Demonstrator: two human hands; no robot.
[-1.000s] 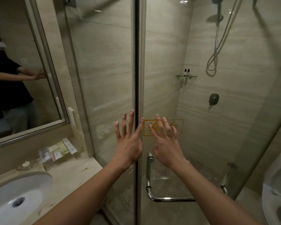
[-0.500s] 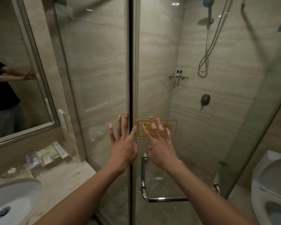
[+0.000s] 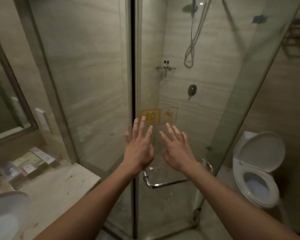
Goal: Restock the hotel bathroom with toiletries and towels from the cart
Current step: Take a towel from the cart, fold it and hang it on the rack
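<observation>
Two small bottles [image 3: 166,63]: stood upright, caps up, on the corner shelf [image 3: 170,68] inside the shower, seen through the glass door [image 3: 203,104]; labels too small to be read. Toiletry packets [image 3: 31,163]: laid flat on the counter [image 3: 59,186], blurred. Left hand [image 3: 139,151], right hand [image 3: 179,153]: raised side by side before the door, fingers spread, nothing held; contact with the glass cannot be told.

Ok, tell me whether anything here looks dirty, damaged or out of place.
Only small things. The countertop has dark specks and a smudge between the sink and the shower glass, so it looks unwiped. The toilet lid stands raised. Nothing looks broken or spilled.
</observation>
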